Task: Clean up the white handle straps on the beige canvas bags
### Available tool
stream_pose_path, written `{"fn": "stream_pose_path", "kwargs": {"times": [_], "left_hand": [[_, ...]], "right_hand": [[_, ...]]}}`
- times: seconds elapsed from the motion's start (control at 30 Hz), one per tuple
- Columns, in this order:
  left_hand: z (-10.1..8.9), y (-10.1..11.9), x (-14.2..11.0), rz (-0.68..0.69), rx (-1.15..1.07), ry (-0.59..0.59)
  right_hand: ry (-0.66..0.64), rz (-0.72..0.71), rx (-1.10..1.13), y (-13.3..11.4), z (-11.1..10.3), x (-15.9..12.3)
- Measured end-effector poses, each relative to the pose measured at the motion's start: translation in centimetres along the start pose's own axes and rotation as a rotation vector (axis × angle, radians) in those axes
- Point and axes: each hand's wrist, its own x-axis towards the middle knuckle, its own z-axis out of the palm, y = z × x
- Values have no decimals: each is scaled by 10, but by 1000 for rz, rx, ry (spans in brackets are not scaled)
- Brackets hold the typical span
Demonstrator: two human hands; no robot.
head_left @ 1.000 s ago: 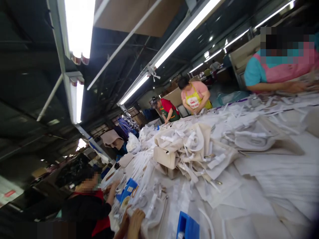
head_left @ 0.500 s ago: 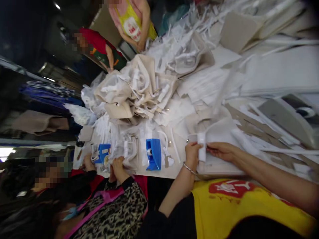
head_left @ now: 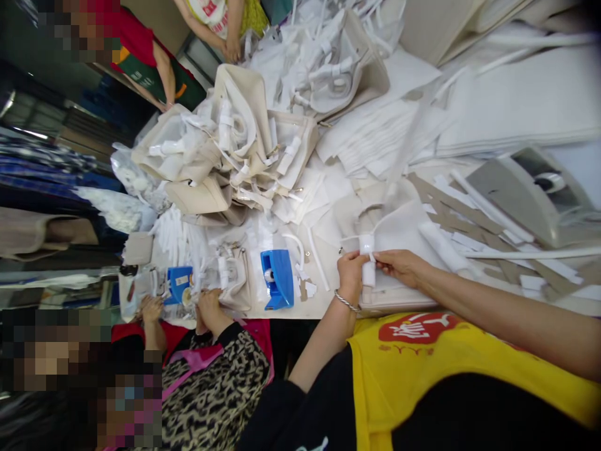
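A beige bag (head_left: 397,292) lies on the table right in front of me, with a white wrap (head_left: 369,274) around what looks like its strap. My left hand (head_left: 350,270), with a braided bracelet at the wrist, grips the wrap from its left side, the thumb lying across it. On the other side my right hand (head_left: 402,265) is closed, thumb and fingertips pinching the wrap's right edge. Sheer white material (head_left: 402,213) spreads over the bag just beyond my hands.
A blue tape dispenser (head_left: 282,285) stands to the left, a grey tape dispenser (head_left: 526,194) to the right among cardboard strips (head_left: 462,207). Beige bags (head_left: 201,197) are heaped beyond. White sheets (head_left: 521,103) lie at far right. Co-workers' hands (head_left: 211,307) work at left; other people stand opposite.
The view has shifted, so the table's contents sit lower left or higher in the picture. My right fingertips have come closer to the wrap and now touch its edge; my left hand keeps its grip.
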Motion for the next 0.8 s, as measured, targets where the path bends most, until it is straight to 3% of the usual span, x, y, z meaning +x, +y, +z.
{"fn": "stream_pose_path", "kwargs": {"times": [0.17,0.4,0.63,0.8], "left_hand": [[-3,-4,1,110,179,-36],[-6,0,-4,430,650,-2],[-12,4,-3,359,721,-190],[-16,3,-1,376,732,-184]], "right_hand": [[3,-143,-77,8,5,3],[5,-274,-326,16,3,12],[133,-301,-551,12,3,17],[103,-226,-362,14,7,16]]}}
